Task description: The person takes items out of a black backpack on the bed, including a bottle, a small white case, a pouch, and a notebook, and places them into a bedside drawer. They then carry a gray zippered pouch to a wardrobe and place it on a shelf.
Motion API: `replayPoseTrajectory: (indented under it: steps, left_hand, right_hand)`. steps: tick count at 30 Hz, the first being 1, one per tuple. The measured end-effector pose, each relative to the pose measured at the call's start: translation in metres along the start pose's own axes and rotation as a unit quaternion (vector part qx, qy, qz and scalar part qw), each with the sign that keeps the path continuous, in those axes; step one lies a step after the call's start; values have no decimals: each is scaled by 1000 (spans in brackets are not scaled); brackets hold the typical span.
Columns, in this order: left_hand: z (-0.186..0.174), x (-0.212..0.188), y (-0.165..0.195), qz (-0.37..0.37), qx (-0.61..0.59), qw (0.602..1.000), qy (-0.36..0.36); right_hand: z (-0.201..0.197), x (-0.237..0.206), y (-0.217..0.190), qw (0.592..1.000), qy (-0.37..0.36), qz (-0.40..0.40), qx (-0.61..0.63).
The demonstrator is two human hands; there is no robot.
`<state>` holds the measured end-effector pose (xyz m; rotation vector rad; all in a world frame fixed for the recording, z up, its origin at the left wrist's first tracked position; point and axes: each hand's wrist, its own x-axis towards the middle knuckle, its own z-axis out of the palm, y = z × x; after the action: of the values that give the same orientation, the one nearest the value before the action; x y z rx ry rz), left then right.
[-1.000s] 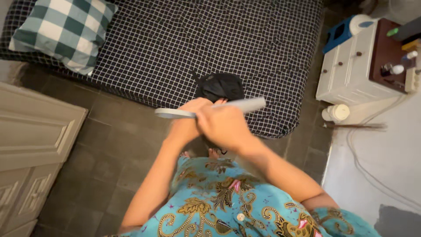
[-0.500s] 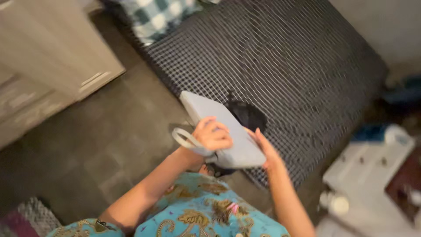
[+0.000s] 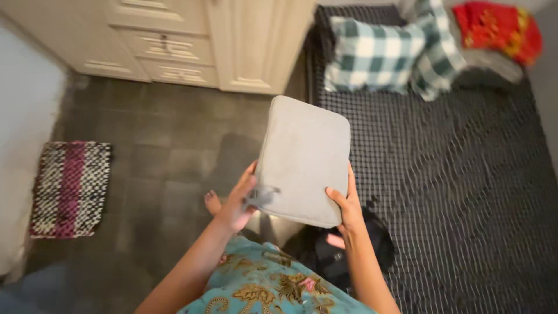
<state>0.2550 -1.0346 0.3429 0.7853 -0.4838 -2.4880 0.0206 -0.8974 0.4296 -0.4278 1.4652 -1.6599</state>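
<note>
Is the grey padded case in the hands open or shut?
Shut, as far as visible: the grey case shows one flat, unbroken face between left hand and right hand.

The grey pouch (image 3: 303,160), edge-on earlier, now faces up, raised higher.

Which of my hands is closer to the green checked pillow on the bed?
Right. The right hand grips the grey case's bed-side edge, below the green checked pillow. The left hand holds the opposite edge, over the floor.

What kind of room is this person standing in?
Most likely a bedroom: a bed with a checked sheet, checked pillows and a cream wardrobe with drawers. Both hands hold a grey pouch.
</note>
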Motion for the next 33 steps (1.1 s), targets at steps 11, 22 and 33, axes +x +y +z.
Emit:
replayPoseTrajectory:
  steps: [11,22,33]
  left_hand:
    - [-100,-4,230,99,81,990,60]
    - [-206,13,354,253,-93,959,87]
    - [-278,22,451,360,-125,916,126]
  right_hand:
    - [259,142,5,980,-184,-35,-61]
    - [475,411,58,947,-311,72,-33]
    - [776,542,60,909,-323,-237,-118]
